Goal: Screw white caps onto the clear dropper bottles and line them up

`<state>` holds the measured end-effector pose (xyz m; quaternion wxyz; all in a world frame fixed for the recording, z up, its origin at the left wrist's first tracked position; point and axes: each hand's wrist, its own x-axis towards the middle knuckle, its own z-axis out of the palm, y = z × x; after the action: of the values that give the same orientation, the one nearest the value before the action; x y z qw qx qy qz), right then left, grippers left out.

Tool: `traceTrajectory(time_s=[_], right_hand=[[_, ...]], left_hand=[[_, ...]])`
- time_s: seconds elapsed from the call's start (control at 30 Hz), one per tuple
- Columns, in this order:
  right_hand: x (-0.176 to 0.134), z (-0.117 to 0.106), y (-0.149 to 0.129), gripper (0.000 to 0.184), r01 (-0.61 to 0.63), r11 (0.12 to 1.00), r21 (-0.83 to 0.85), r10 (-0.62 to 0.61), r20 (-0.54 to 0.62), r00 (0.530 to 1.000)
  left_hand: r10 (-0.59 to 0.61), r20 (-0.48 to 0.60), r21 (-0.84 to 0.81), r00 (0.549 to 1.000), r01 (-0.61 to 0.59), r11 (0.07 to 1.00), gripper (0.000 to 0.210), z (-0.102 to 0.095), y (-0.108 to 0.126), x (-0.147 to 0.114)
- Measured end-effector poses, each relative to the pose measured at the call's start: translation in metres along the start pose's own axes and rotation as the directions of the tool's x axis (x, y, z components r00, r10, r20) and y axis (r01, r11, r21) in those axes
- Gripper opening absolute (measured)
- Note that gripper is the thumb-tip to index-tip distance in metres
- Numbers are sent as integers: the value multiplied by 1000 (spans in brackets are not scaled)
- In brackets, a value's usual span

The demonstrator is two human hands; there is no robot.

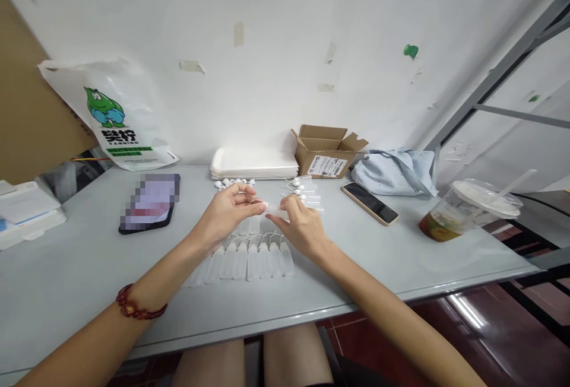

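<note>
Above the middle of the table, my right hand (303, 224) is closed on a small translucent plastic bottle (272, 211). The fingers of my left hand (229, 212) pinch the bottle's white cap end, where a thin cord loops out. Below them several similar bottles (253, 261) lie side by side in a row, with white caps and cord loops. Behind my left hand sit several loose white caps (231, 183). More translucent bottles (309, 191) rest just beyond my right hand. My fingers partly hide the held bottle and cap.
At the back stand a stack of white sheets (253, 164) and an open cardboard box (327, 152), beside a light blue cloth bag (396, 172). A phone (369, 203) and a drink cup (467, 212) are on the right. Another phone (149, 203) and a white plastic bag (116, 117) are left.
</note>
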<state>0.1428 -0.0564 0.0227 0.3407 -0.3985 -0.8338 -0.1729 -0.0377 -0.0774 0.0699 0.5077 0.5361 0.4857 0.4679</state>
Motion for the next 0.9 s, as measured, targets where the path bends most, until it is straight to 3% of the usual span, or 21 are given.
traceTrajectory(time_s=[0.17, 0.37, 0.5, 0.73, 0.9], right_hand=[[1, -1, 0, 28, 2, 1000, -19, -3, -53, 999], [4, -3, -1, 29, 136, 967, -215, -168, -135, 976], [4, -4, -1, 27, 196, 945, -261, -242, -156, 958], [1, 1, -1, 32, 38, 998, -59, -44, -93, 995], [1, -1, -1, 30, 55, 997, -51, -61, -109, 992]], left_hand=[[50, 30, -10, 998, -50, 999, 31, -2, 0, 1], [-31, 24, -25, 999, 31, 999, 30, -1, -1, 1], [-72, 38, -38, 997, 73, 997, 32, -1, 0, 1], [15, 58, -33, 998, -13, 999, 33, -6, -3, 4], [3, 55, -26, 998, -1, 1000, 33, -6, -3, 4]])
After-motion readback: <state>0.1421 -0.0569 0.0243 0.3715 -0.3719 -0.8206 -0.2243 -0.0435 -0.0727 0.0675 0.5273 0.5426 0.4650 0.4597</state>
